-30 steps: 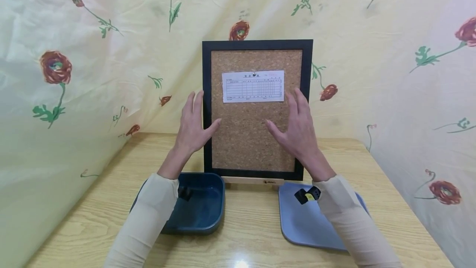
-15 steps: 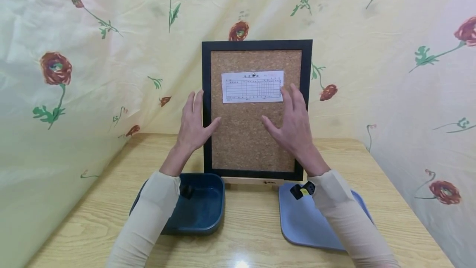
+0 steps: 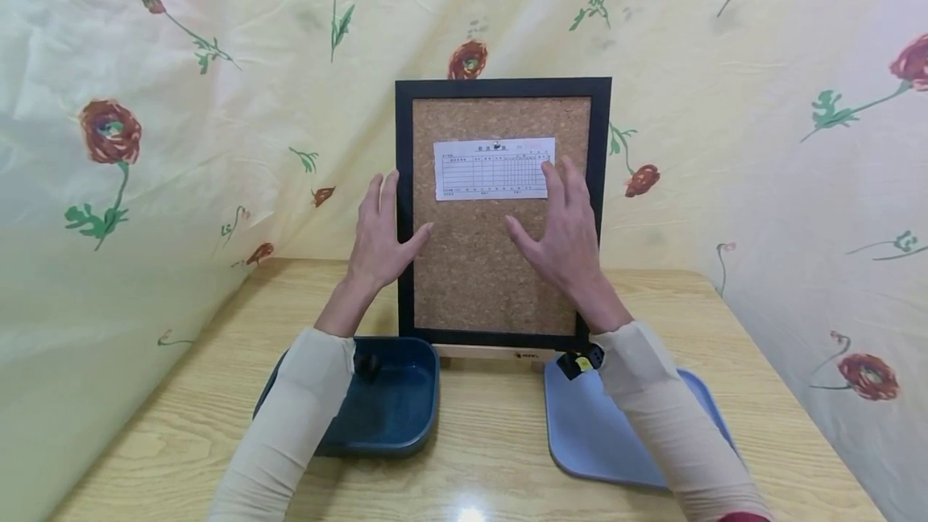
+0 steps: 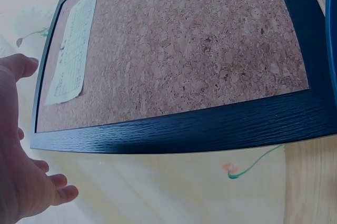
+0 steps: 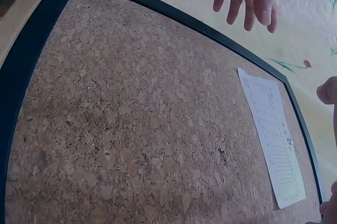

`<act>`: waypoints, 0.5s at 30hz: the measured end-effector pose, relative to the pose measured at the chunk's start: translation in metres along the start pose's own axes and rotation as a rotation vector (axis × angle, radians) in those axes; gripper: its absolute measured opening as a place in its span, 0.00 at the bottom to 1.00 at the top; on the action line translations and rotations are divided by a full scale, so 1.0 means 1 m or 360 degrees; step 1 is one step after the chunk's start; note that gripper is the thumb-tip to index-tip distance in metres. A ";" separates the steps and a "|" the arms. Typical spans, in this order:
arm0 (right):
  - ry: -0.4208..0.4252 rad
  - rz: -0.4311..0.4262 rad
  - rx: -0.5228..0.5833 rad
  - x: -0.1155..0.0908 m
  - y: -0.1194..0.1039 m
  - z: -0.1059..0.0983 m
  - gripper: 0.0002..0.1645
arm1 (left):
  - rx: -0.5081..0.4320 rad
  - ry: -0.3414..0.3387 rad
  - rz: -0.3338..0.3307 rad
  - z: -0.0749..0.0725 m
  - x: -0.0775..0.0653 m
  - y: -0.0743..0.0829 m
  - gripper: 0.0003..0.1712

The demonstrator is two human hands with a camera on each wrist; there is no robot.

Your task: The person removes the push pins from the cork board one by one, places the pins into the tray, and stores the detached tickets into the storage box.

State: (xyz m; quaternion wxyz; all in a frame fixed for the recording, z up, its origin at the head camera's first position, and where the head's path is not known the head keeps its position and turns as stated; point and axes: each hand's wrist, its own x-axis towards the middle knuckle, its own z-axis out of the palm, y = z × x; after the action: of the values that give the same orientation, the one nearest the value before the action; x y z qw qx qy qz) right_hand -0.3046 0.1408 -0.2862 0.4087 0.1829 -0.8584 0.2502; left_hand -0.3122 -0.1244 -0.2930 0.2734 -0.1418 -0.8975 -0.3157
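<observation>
A black-framed corkboard (image 3: pixel 471 272) stands upright on a wooden ledge (image 3: pixel 493 353). Fixed to its upper part is a white printed form (image 3: pixel 478 170), with a small dark pin (image 3: pixel 496 145) at its top middle. My left hand (image 3: pixel 380 240) is raised by the frame's left side, fingers up and spread, holding nothing. Over the right part of the cork in the head view is my right hand (image 3: pixel 565 236), fingers extended and holding nothing; its fingertips overlap the form's lower right corner. Both wrist views show gaps between the hands and the board, with the form (image 5: pixel 274 139) lying flat.
A dark blue tray (image 3: pixel 428 425) sits at the left under my left forearm. On the right, a light blue tray (image 3: pixel 580 449) lies partly behind my right sleeve. A flowered cloth (image 3: pixel 696 143) hangs behind the wooden table (image 3: pixel 493 441).
My right hand has shifted left, from the frame's right side to in front of the cork and the form's right edge. My left hand has barely moved.
</observation>
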 end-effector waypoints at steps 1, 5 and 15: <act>0.0003 -0.0003 0.0006 0.001 0.000 0.001 0.51 | -0.0002 0.0002 -0.0001 0.000 0.000 0.000 0.53; 0.0024 -0.0024 0.0010 0.003 0.000 0.004 0.50 | -0.0017 0.0007 0.0001 0.001 0.002 0.000 0.53; 0.0071 -0.0052 0.0024 0.009 0.003 0.014 0.49 | -0.0024 0.0006 0.0006 0.005 0.008 -0.003 0.53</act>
State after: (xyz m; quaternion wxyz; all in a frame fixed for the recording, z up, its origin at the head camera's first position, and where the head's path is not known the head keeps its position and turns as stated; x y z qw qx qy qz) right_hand -0.3204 0.1343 -0.2871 0.4304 0.1945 -0.8441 0.2540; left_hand -0.3221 -0.1230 -0.2929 0.2747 -0.1449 -0.8943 -0.3221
